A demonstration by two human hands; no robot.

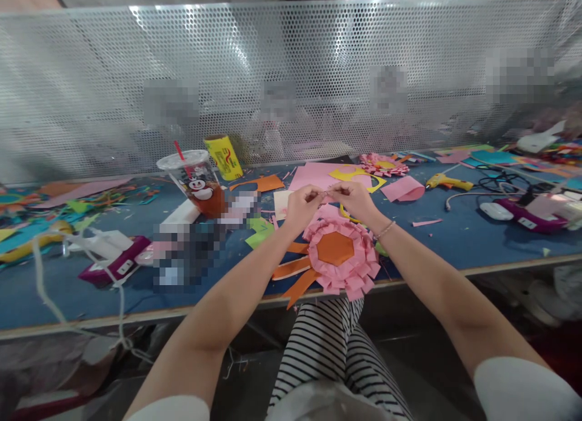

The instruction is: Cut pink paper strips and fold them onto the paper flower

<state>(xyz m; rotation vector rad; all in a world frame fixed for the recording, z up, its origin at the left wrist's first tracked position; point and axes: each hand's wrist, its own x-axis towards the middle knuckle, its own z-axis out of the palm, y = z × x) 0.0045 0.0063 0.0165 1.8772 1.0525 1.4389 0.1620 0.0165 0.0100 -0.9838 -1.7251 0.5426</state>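
My left hand (305, 204) and my right hand (355, 198) meet fingertip to fingertip above the table, both closed in a pinch. Between them is something thin and pinkish, too small to make out. Just below lies a pink paper rosette (343, 278) with an orange paper centre (335, 249), close to the table's front edge. Orange paper ribbon tails (291, 269) stick out from its left side. Behind my hands are pink paper sheets (309, 174) and a yellow paper cutout (377, 183). Green paper scraps (260, 232) lie left of my left wrist.
A plastic cup (200, 187) of brown drink with a red straw stands left, near a yellow packet (224, 158). To the right are a yellow glue gun (448, 182) and a purple power strip (530, 216). A perforated metal screen (318, 63) borders the blue table (227, 284).
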